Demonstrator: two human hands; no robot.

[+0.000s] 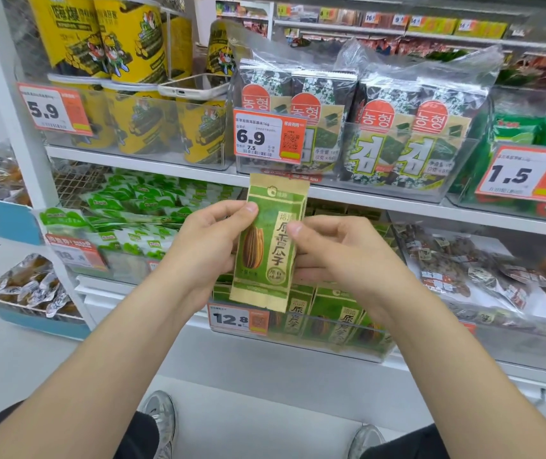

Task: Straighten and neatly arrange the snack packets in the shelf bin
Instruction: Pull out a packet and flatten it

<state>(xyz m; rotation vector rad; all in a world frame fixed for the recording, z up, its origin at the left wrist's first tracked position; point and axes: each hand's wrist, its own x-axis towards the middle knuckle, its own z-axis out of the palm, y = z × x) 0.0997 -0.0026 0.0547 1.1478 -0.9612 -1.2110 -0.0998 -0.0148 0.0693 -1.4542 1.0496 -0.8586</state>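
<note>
1. Between both hands, in front of the shelf and just above its bin, one seed packet (270, 246) is held upright with a slight tilt, its printed face toward the camera.
2. Left hand (208, 246) has its fingers clamped on the packet's left edge, thumb on the front and the rest behind. Right hand (341, 256) grips the right edge the same way.
3. Holding both edges probably serves to pull the packet flat and square it up before it goes back in the row.
4. Directly below, the bin (347, 351) is clear plastic on the lower shelf, with a 12.8 tag (238, 319) clipped to its front left.
5. Matching packets (334, 313) stand in it with their faces forward. The hands hide the back of the bin, so its depth and any gap cannot be told.
6. The task looks partway done, since this packet is still out of the bin.
7. On the shelf above, a clear seaweed bin (457, 180) holds seaweed packs (394, 137) standing upright, and a 6.9 tag (268, 137) covers its left front.
8. To its left, yellow cans (126, 38) are stacked two high in another clear bin, and a phone (192, 86) lies on the lower ones.
9. On the lower shelf, small green sachets (132, 207) lie loose in the bin to the left, and brown snack bags (447, 270) are heaped to the right.
</note>
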